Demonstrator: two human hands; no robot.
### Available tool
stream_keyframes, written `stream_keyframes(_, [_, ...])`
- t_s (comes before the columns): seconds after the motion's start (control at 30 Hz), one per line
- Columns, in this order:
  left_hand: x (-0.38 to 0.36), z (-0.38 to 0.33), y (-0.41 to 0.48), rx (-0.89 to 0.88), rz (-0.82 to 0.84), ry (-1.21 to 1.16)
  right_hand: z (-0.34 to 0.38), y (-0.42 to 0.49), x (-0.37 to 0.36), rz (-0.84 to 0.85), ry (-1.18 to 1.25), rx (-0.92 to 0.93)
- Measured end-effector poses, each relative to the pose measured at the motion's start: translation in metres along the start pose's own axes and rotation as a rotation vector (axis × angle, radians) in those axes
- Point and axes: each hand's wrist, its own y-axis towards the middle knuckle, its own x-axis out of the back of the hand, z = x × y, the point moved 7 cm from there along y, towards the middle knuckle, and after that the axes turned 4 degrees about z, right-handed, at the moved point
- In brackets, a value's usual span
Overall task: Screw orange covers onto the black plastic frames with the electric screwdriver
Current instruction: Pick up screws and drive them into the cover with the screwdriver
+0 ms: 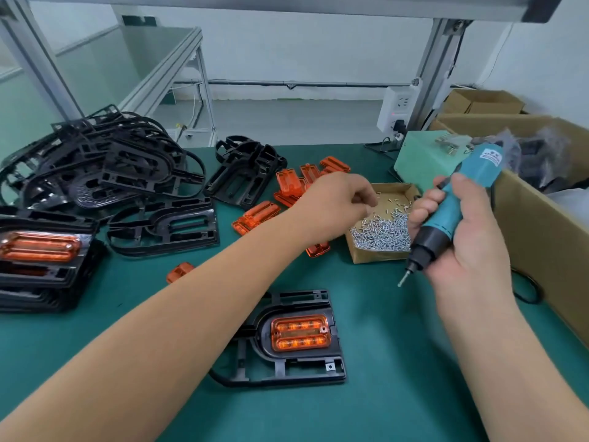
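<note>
The right hand point(459, 247) is wrapped around the electric screwdriver point(462, 193) and holds it just right of the cardboard box point(376, 259) of screws point(382, 234), with the bit pointing down and left, clear of any work. The left hand point(334, 202) reaches over the box from its left, fingers bunched downward above the screws. Whether a screw is pinched between them cannot be told. Nearer the person than the box, a black frame point(287, 374) lies flat on the green worktop point(414, 378) with an orange cover point(299, 333) seated in its recess. The round boss at the cover's right end looks unfilled, so this piece seems placed but not yet fastened; the left forearm hides its other end. Far left of the box, a stack of frames point(38, 291) topped by a fitted cover suggests several units are finished. A heap of bare frames point(105, 164) farther back and loose covers point(255, 215) scattered just left of the box show that much is left to do.
</note>
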Motion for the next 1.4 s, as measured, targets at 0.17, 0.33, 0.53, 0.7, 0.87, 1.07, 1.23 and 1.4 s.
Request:
stream_keyframes(0.17, [0.033, 0.019, -0.061, 0.169, -0.070, -0.664, -0.005, 0.010, -0.026, 0.016, 0.140, 0.029])
stream_keyframes(0.33, [0.041, 0.042, -0.124, 0.314, -0.026, -0.989, -0.032, 0.008, -0.044, 0.034, 0.188, 0.034])
stream_keyframes(0.53, [0.032, 0.052, -0.145, 0.379, 0.018, -0.936, -0.053, -0.004, -0.040, 0.113, 0.130, 0.041])
stream_keyframes(0.7, [0.024, 0.044, -0.146, 0.384, 0.111, -1.017, -0.042, -0.011, -0.049, 0.197, 0.273, 0.081])
stream_keyframes(0.87, [0.019, 0.037, -0.148, 0.361, 0.168, -1.133, -0.033, -0.020, -0.059, 0.296, 0.301, 0.141])
stream_keyframes(1.07, [0.019, 0.033, -0.149, 0.349, 0.144, -1.141, -0.036, -0.023, -0.060, 0.286, 0.289, 0.141])
stream_keyframes(1.23, [0.016, 0.028, -0.151, 0.368, 0.173, -1.109, -0.036, -0.023, -0.059, 0.277, 0.284, 0.147])
stream_keyframes(1.4, [0.013, 0.025, -0.151, 0.380, 0.208, -1.130, -0.035, -0.024, -0.060, 0.287, 0.279, 0.157])
